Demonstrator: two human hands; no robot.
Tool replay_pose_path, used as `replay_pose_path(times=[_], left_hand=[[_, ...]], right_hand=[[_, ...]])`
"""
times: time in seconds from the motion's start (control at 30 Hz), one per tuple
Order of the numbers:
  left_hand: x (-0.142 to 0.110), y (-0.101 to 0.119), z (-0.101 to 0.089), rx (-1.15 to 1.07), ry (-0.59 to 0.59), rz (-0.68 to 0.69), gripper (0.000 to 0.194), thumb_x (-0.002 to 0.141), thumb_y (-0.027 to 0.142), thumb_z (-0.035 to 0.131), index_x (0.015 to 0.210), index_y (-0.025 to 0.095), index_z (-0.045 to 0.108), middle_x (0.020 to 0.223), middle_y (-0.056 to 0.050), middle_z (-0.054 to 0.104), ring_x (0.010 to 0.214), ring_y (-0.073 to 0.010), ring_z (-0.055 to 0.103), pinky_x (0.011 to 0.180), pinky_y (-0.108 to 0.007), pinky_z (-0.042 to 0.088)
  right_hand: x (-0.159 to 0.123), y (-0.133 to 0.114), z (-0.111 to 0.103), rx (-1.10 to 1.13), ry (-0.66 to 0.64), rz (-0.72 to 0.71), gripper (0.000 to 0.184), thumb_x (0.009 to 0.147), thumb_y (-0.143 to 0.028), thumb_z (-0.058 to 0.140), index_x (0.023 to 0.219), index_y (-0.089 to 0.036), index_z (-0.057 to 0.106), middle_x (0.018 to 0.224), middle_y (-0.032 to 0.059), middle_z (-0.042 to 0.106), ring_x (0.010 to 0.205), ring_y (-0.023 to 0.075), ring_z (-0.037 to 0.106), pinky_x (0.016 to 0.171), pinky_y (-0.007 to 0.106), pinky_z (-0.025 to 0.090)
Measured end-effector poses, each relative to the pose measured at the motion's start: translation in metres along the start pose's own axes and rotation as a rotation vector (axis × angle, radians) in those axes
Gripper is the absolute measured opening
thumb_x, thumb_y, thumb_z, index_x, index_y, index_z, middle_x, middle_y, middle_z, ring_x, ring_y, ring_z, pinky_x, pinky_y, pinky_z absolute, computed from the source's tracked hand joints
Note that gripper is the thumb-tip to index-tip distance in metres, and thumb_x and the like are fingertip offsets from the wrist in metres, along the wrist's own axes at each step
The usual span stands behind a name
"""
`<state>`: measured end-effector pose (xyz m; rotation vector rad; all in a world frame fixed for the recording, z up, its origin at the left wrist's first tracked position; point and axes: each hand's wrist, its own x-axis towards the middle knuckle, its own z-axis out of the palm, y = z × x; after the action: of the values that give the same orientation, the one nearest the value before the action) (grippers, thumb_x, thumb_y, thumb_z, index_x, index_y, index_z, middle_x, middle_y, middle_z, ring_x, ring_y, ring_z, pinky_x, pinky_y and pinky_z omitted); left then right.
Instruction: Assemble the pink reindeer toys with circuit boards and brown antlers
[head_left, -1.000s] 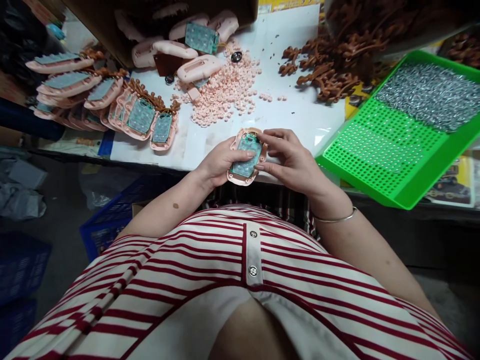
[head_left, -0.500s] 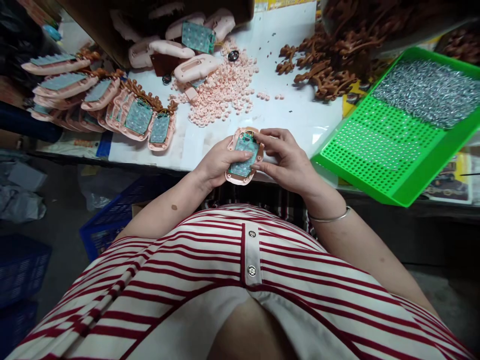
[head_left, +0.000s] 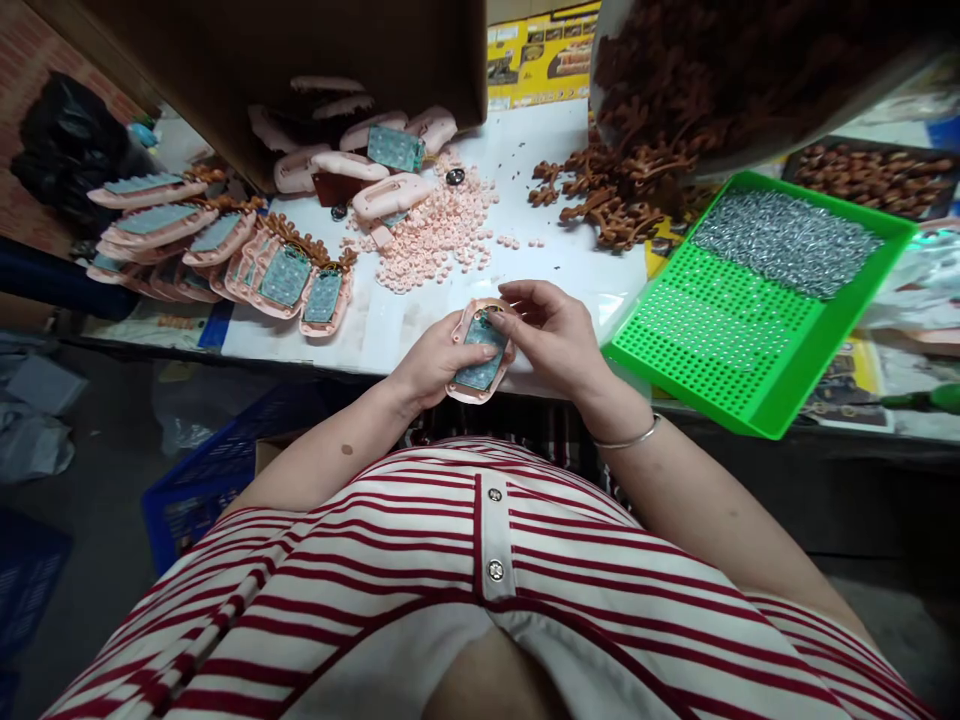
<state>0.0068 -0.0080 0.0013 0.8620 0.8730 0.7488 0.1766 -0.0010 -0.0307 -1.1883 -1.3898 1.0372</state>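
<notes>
Left hand [head_left: 435, 362] is clamping the pink plastic casing [head_left: 471, 396] at the table edge [head_left: 330, 366]; right hand [head_left: 559, 340] is touching its top end, pinch not discernible. Room is running over the smooth white sheet [head_left: 529, 268] toward loose, bead-like pink pieces [head_left: 435, 245]. Green tray [head_left: 712, 345], perforated, rectangular, is bounding the right side, holding shiny metal parts [head_left: 787, 240]. Flat circuit board [head_left: 478, 376] is sitting inside the casing.

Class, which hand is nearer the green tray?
Right. The right hand is left of the green tray, apart from it; the left hand is farther left.
</notes>
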Motion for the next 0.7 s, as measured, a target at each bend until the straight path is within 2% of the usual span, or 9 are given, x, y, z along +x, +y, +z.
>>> replay_pose_path(times=[0.13, 0.27, 0.47, 0.53, 0.6, 0.7], left_hand=[[-0.001, 0.001, 0.001, 0.008, 0.013, 0.001, 0.057, 0.059, 0.025, 0.089, 0.108, 0.016, 0.062, 0.086, -0.002, 0.073, 0.077, -0.018, 0.069, 0.074, -0.029, 0.054], [-0.002, 0.001, 0.001, -0.006, -0.001, -0.002, 0.06, 0.059, 0.025, 0.09, 0.111, 0.017, 0.061, 0.088, -0.001, 0.073, 0.077, -0.0167, 0.069, 0.072, -0.028, 0.054], [0.0, 0.001, -0.002, -0.017, -0.014, -0.027, 0.053, 0.062, 0.024, 0.088, 0.107, 0.016, 0.061, 0.089, -0.003, 0.074, 0.077, -0.0177, 0.07, 0.072, -0.029, 0.055], [0.0, 0.002, -0.003, -0.026, -0.02, -0.027, 0.053, 0.062, 0.023, 0.088, 0.108, 0.015, 0.062, 0.089, -0.004, 0.074, 0.076, -0.0175, 0.07, 0.071, -0.028, 0.056], [-0.001, 0.005, -0.003, -0.022, -0.026, -0.044, 0.054, 0.064, 0.023, 0.088, 0.111, 0.014, 0.063, 0.089, -0.005, 0.074, 0.075, -0.0178, 0.071, 0.07, -0.029, 0.057], [-0.003, 0.01, -0.004, 0.001, -0.001, -0.096, 0.057, 0.063, 0.023, 0.089, 0.112, 0.012, 0.063, 0.089, -0.006, 0.075, 0.073, -0.018, 0.071, 0.068, -0.029, 0.057]], right_hand=[[0.005, -0.008, 0.005, 0.113, 0.024, 0.065, 0.048, 0.075, -0.062, 0.077, 0.095, -0.019, 0.071, 0.086, 0.0052, 0.074, 0.074, 0.0185, 0.067, 0.073, 0.038, 0.059], [0.004, -0.013, 0.004, 0.246, 0.061, 0.146, 0.034, 0.069, -0.05, 0.083, 0.083, -0.021, 0.072, 0.078, 0.0014, 0.073, 0.071, 0.0153, 0.065, 0.07, 0.032, 0.056], [0.006, -0.006, 0.01, 0.248, 0.063, 0.138, 0.039, 0.07, -0.057, 0.084, 0.083, -0.022, 0.072, 0.078, 0.0009, 0.073, 0.071, 0.0158, 0.066, 0.068, 0.032, 0.057], [0.003, -0.007, 0.01, 0.161, 0.101, 0.057, 0.039, 0.076, -0.058, 0.08, 0.09, -0.022, 0.071, 0.081, 0.0015, 0.072, 0.07, 0.0157, 0.065, 0.067, 0.034, 0.057], [-0.008, -0.014, 0.001, 0.014, 0.203, -0.102, 0.033, 0.084, -0.052, 0.075, 0.099, -0.023, 0.071, 0.09, 0.0031, 0.072, 0.074, 0.0159, 0.066, 0.071, 0.036, 0.059], [-0.037, -0.035, -0.038, -0.23, 0.408, -0.352, 0.026, 0.092, -0.042, 0.07, 0.115, -0.028, 0.069, 0.108, 0.0056, 0.07, 0.096, 0.0208, 0.069, 0.085, 0.043, 0.061]])
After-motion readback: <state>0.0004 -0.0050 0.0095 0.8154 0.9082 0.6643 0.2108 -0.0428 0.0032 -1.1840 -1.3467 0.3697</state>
